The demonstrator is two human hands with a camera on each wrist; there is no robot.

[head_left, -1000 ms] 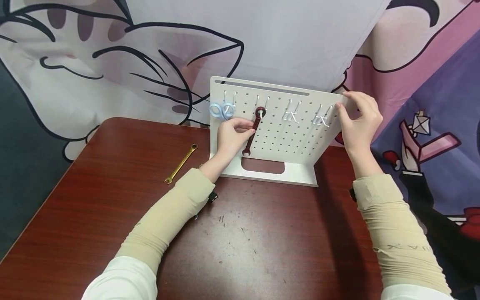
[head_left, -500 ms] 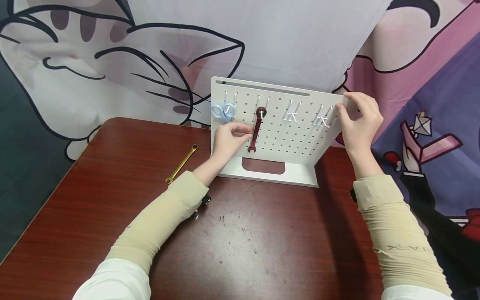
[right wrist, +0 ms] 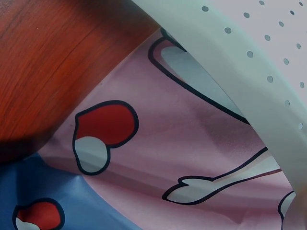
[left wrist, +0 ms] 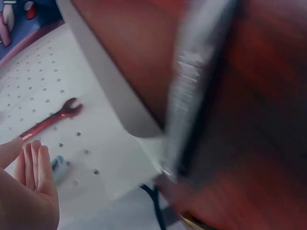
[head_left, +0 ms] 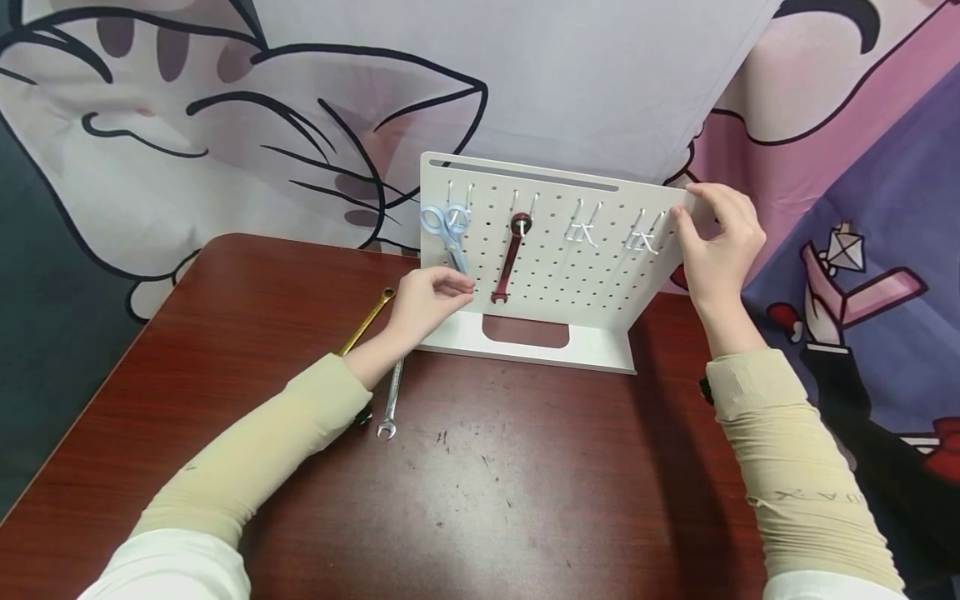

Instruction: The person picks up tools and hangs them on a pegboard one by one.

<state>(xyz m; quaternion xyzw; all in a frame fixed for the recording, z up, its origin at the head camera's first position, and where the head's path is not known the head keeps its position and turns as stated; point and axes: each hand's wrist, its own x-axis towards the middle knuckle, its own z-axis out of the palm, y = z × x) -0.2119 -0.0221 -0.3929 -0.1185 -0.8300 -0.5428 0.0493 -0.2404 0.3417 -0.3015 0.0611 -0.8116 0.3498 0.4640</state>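
My left hand [head_left: 429, 304] is in front of the lower left of the white pegboard [head_left: 570, 283], fingers loosely bent with nothing between them. Just right of it, a dark red combination wrench [head_left: 507, 267] hangs by its ring end from a hook, its open jaw downward. Light blue scissors [head_left: 454, 237] hang on the leftmost hooks, blades partly behind my fingertips. My right hand [head_left: 720, 237] pinches the board's upper right corner, thumb on the front. The left wrist view has my left hand [left wrist: 33, 187] beside the red wrench [left wrist: 50, 122].
On the brown table [head_left: 525, 483], a silver wrench [head_left: 392, 400] and a gold wrench [head_left: 367, 321] lie partly behind my left arm. Two bare white hook pairs, one here [head_left: 581, 229], are on the board's right half. A cartoon-printed cloth [head_left: 600, 83] hangs behind.
My left hand has let go of the red wrench and drawn away to the left and down. The red wrench now hangs on its hook by itself. The right hand has stayed put.
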